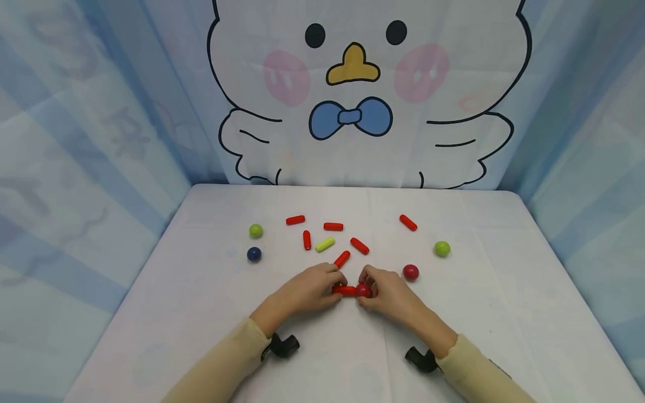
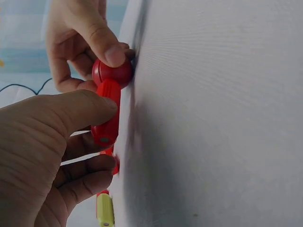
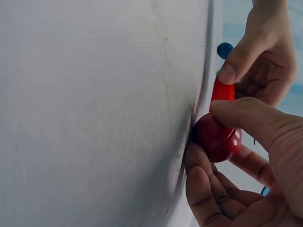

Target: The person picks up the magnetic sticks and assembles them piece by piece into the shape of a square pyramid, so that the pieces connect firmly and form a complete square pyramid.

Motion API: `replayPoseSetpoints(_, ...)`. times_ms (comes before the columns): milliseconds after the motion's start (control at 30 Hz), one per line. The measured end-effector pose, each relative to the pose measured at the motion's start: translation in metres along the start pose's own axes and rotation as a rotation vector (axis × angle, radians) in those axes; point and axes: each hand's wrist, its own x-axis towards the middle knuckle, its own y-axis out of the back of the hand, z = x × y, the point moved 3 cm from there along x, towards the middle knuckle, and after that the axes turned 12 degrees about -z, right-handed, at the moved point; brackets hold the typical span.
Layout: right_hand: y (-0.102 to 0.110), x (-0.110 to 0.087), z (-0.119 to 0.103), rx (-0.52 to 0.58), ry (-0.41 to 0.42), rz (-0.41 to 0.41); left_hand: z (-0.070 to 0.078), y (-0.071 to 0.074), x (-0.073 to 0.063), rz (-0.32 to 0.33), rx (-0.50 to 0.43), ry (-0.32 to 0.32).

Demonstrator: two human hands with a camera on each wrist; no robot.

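Observation:
My left hand (image 1: 314, 286) pinches a short red ribbed rod (image 2: 109, 111) between thumb and fingers. A dark red ball (image 3: 217, 137) is gripped by my right hand (image 1: 390, 295), thumb on one side and fingers on the other. Rod and ball meet end to end, low over the white table, as both wrist views show. A small metal-looking spot (image 2: 104, 140) marks the rod's near end. Just beyond the left fingers lies another red rod (image 1: 342, 258), and a second red ball (image 1: 410, 272) sits right of the right hand.
Several more red rods (image 1: 333, 226) and one yellow-green rod (image 1: 325, 244) lie farther back on the white table (image 1: 166, 313). A green ball (image 1: 256, 230) and a dark blue ball (image 1: 254, 254) are at left, another green ball (image 1: 442, 249) at right. Printed curtains stand around the table.

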Motion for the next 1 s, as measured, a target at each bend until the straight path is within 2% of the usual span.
replayPoseSetpoints(200, -0.002, 0.002, 0.001, 0.001, 0.022, -0.005, -0.006, -0.002, -0.005, -0.026, -0.023, 0.026)
replayPoseSetpoints(400, -0.001, 0.001, 0.005, -0.023, 0.013, 0.019, -0.017, 0.000, -0.013, -0.032, -0.035, 0.085)
replayPoseSetpoints(600, 0.002, 0.000, 0.009, 0.014, -0.009, 0.021, -0.030, 0.006, -0.022, -0.035, -0.011, 0.156)
replayPoseSetpoints(700, 0.004, -0.001, 0.008, 0.016, 0.004, 0.019, -0.041, 0.011, -0.030, -0.005, 0.023, 0.219)
replayPoseSetpoints(800, 0.004, 0.000, 0.006, 0.009, 0.014, 0.013, -0.054, 0.016, -0.039, 0.051, 0.062, 0.286)
replayPoseSetpoints(1000, 0.003, -0.002, 0.006, 0.012, -0.009, 0.002, -0.084, 0.029, -0.061, 0.159, 0.066, 0.371)
